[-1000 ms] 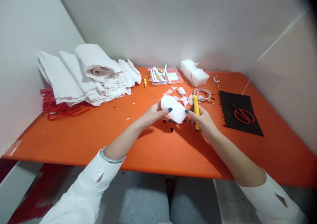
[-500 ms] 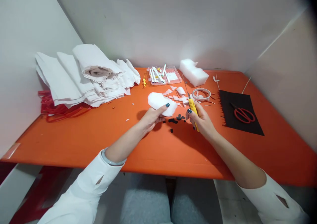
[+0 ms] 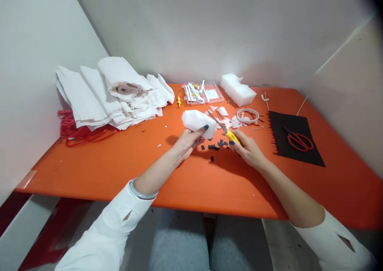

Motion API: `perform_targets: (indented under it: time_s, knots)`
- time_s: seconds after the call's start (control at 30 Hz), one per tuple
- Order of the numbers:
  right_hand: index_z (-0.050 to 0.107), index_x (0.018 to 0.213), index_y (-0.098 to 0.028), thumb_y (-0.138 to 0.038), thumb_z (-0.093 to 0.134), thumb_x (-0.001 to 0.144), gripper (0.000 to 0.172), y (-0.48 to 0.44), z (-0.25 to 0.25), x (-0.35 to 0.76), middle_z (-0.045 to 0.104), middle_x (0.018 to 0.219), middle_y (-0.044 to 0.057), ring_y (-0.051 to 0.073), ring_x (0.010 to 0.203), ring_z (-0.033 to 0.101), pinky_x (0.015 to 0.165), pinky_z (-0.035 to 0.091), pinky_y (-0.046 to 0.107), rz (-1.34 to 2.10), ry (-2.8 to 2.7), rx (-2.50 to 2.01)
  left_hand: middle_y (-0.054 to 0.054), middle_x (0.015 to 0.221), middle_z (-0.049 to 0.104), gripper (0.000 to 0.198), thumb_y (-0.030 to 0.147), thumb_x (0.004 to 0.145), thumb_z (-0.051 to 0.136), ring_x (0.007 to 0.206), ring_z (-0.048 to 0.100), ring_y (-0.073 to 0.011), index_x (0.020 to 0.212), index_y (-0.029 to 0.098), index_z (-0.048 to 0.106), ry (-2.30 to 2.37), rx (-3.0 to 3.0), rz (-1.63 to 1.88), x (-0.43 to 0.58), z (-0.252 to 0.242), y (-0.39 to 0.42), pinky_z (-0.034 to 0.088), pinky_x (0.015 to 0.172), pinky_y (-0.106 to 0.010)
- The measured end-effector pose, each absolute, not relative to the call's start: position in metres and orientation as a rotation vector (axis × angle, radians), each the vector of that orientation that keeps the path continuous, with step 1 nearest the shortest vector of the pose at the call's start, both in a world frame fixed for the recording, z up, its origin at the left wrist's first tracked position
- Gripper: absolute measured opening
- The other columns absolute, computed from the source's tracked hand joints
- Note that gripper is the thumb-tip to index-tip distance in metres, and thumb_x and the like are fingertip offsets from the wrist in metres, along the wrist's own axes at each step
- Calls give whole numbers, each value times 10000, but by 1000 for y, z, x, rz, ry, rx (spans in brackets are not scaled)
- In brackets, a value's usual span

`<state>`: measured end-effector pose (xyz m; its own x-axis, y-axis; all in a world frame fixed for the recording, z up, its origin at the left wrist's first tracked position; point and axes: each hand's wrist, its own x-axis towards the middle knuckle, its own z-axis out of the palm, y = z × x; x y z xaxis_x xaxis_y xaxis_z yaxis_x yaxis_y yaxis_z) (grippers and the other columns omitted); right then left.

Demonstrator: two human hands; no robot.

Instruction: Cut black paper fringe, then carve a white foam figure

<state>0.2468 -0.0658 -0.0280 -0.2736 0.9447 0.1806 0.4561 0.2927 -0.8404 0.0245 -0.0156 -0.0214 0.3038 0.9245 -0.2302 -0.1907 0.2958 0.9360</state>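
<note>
My left hand (image 3: 189,141) grips a white, rounded piece of foam (image 3: 196,120) above the table, thumb on its near face. In my right hand (image 3: 243,145) is a yellow utility knife (image 3: 232,137). Its long blade is out and points up and left, with the tip at the foam's upper right edge; whether it touches cannot be made out. Small black scraps (image 3: 214,147) lie below the foam, and white foam offcuts (image 3: 227,122) are scattered behind the knife.
A roll of white tape (image 3: 247,115), a notched white foam block (image 3: 238,90) and a box of markers (image 3: 194,93) stand behind. Red-handled scissors (image 3: 300,141) rest on a black sheet (image 3: 295,123) at right. White paper (image 3: 89,97) is piled at left on the orange table (image 3: 119,165).
The knife blade has tilted left, bringing its tip over to the foam's edge. The foam has turned slightly in my left hand. The whole view has shifted a little.
</note>
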Motion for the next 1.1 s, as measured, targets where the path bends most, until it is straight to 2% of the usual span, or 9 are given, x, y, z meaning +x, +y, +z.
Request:
perform_targets:
  time_s: [0.1,0.23,0.3,0.43,0.57,0.73,0.83,1.0,1.1]
  knots:
    - [508,1109,-239,-525,391,925,359,-67,-29,241,510,690,-21,99,437,381,418,317,252,1215,-1566,-1129,-93,1109,683,496,376,634,787,1052,622,-214,1048,154,629,961,1006,1084,24,-20,-14,514,840,-298]
    - [526,1050,-254,-471,619,804,341,-71,-26,227,588,983,25,52,426,345,373,309,244,1249,-1300,-1153,-97,1053,709,512,347,578,824,1036,638,-244,1013,137,654,1033,1184,1121,30,-22,-22,502,897,-345]
    - [536,1049,-259,-414,699,744,379,-72,-26,224,585,1072,36,68,490,418,419,372,252,1138,-1262,-1193,-111,1029,714,498,353,577,825,1006,650,-258,989,128,658,1050,1240,1035,34,-25,-28,511,879,-362]
    - [527,1025,-244,-388,701,745,360,-67,-24,232,604,1017,46,166,738,578,615,487,300,934,-1319,-1261,-121,1061,698,485,388,672,762,1014,646,-255,1066,146,615,936,1332,910,36,-25,-31,502,884,-379]
    - [531,1031,-225,-315,682,757,325,-59,-20,249,625,1024,53,231,987,590,872,457,365,713,-1585,-1252,-110,1185,636,555,375,744,701,1079,606,-208,1218,196,476,926,1599,1072,22,-12,-22,459,924,-349]
    - [517,1069,-229,-272,672,753,354,-64,-21,241,653,1044,49,239,971,602,881,449,368,677,-1697,-1266,-73,1156,653,408,365,748,686,1070,600,-216,1104,200,575,1007,2031,788,17,2,-29,430,930,-312]
    - [511,1054,-232,-305,667,763,338,-68,-23,229,654,1029,52,243,957,604,870,453,368,643,-1668,-1273,-51,1090,682,345,353,752,673,981,632,-222,1061,216,604,1077,2156,701,24,-1,-35,446,852,-303]
    - [472,1216,-236,-395,565,852,408,-64,-22,236,573,1216,83,259,1124,539,950,414,387,658,-1629,-1286,-32,897,670,114,301,813,577,795,618,-200,884,218,610,1363,2224,726,22,-12,-25,402,664,-278]
    - [440,1244,-245,-412,544,868,424,-61,-23,248,594,1175,73,243,1010,581,859,444,375,816,-1724,-1389,-45,905,636,125,312,818,563,783,595,-209,892,216,595,1544,2226,746,13,-17,-16,364,636,-285]
